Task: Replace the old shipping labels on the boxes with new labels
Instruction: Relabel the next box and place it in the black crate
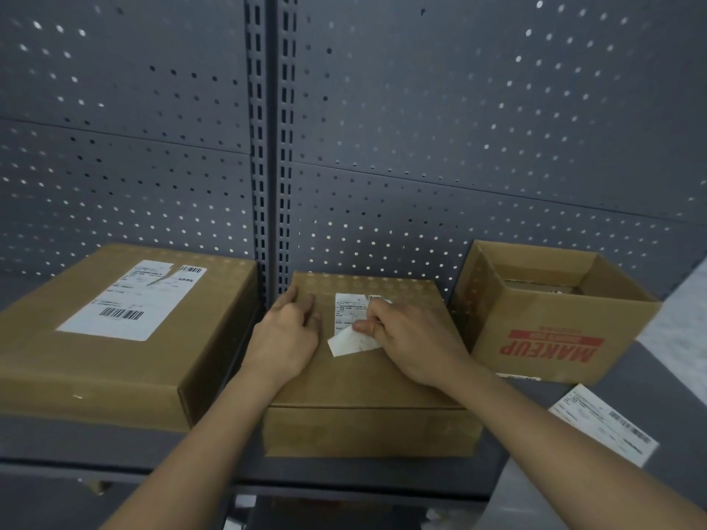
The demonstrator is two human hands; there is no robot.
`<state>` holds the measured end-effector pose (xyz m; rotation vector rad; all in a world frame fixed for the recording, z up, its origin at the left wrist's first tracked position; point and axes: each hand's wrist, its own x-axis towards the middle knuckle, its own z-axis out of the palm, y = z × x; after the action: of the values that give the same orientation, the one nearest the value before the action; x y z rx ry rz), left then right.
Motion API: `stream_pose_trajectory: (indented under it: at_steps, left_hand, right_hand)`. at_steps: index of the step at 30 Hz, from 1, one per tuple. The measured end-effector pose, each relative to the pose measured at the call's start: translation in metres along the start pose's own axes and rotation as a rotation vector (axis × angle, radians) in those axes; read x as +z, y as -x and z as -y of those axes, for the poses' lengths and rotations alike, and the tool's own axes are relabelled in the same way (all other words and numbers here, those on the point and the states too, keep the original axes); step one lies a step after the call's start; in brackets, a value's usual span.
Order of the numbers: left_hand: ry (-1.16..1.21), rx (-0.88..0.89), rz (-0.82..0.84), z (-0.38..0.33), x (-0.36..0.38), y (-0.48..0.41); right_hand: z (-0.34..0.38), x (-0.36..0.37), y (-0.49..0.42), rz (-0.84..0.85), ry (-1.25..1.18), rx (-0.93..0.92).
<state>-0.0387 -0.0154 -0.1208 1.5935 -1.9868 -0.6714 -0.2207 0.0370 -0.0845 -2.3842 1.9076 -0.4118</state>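
A closed brown box (367,388) sits in the middle of the grey shelf. Its white shipping label (350,311) is partly peeled, with the lower corner lifted off the lid. My right hand (409,338) pinches that lifted corner between thumb and fingers. My left hand (289,330) rests flat on the left part of the lid, fingers straight. To the left lies a larger closed box (114,357) with a torn white label (130,300) on top.
An open box printed MAKEUP (554,319) stands at the right. A loose white label sheet (604,422) lies on the shelf (535,434) in front of it. Grey pegboard (421,128) forms the back wall.
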Motion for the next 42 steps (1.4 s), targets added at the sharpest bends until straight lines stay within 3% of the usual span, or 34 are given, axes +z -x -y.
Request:
stream_pose_trajectory:
  at_steps: [14, 22, 24, 27, 32, 42]
  left_hand:
    - [0.006, 0.008, -0.004, -0.001, 0.001, 0.002]
    - [0.008, 0.006, -0.008, 0.0, 0.0, 0.002]
    - [0.018, 0.006, 0.0, 0.0, 0.0, 0.001]
    - [0.023, 0.001, -0.003, 0.0, 0.0, 0.001]
    - [0.005, -0.003, 0.002, -0.001, -0.001, 0.002]
    - [-0.042, 0.013, -0.001, -0.004, -0.002, 0.003]
  right_hand:
    - [-0.003, 0.004, -0.004, -0.176, -0.195, 0.172]
    - [-0.008, -0.018, -0.004, 0.208, -0.65, 0.168]
    - [-0.007, -0.022, -0.005, 0.265, -0.485, 0.096]
    - [-0.009, -0.012, -0.011, 0.164, 0.005, -0.061]
    - [-0.015, 0.0, -0.023, 0.061, 0.026, -0.123]
    - [-0.028, 0.014, -0.029, -0.129, -0.177, 0.022]
